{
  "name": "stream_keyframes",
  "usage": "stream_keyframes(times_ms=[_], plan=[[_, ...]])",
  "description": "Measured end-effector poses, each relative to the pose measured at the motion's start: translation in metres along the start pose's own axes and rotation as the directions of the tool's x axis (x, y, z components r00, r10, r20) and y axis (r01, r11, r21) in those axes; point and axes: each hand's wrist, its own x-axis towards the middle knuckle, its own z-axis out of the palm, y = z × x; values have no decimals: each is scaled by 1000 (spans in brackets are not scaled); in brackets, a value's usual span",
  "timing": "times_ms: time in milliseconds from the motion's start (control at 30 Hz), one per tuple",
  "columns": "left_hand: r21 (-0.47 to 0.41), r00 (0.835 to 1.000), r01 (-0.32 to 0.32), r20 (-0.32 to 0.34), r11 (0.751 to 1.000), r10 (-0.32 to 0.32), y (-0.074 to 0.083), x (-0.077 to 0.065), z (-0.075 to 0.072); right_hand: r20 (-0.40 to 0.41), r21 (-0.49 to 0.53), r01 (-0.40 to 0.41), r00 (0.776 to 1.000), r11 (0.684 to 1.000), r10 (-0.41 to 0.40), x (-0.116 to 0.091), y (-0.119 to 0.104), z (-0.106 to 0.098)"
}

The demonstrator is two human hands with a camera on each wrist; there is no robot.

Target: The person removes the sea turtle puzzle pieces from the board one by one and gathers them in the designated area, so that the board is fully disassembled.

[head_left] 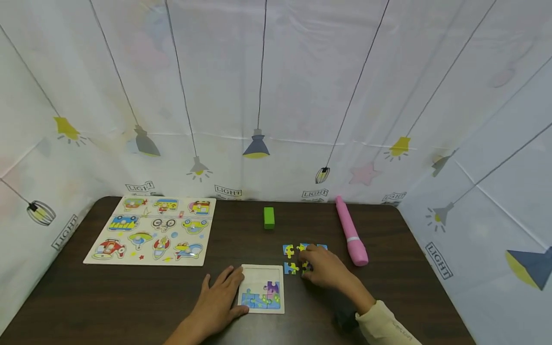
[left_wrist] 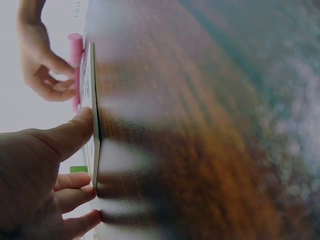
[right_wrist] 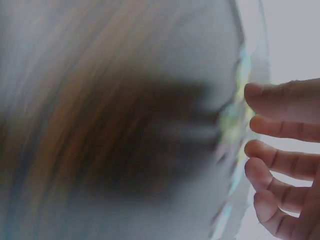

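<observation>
Evidently the left hand (head_left: 219, 301), fingers apart, steadies the tray (head_left: 261, 272); the right hand (head_left: 326, 270) (pinching, I can't tell) curls over pieces (head_left: 289, 269).

and there it is, a pale cream sleeve (head_left: 385, 325) on the right arm, its loose cuff (head_left: 366, 312) sitting above the wrist, dark lettering (head_left: 402, 330) along the cloth, too small to read; right hand (head_left: 324, 268) bare, left hand (head_left: 219, 301) bare too!
</observation>
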Motion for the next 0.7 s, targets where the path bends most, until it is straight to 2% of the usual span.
stream_keyframes(times_ms=[100, 233, 300, 433, 700], plan=[[7, 1000, 9, 12, 1000, -9, 0, 0, 0, -9, 37, 124, 992, 992, -123, 1, -14, -1], [16, 1000, 11, 16, 1000, -11, 0, 2, 1, 49, 44, 264, 963, 964, -266, 6, -30, 6], [18, 1000, 4, 16, 1000, -5, 0, 2, 2, 85, 21, 285, 955, 958, -286, 8, -35, 12], [13, 1000, -14, 17, 1000, 14, 0, 2, 2, 118, -29, 282, 954, 959, -277, 9, -39, 22], [11, 1000, 3, 15, 1000, -3, 1, 0, -1, 85, 8, 296, 952, 955, -296, 12, -47, 30]])
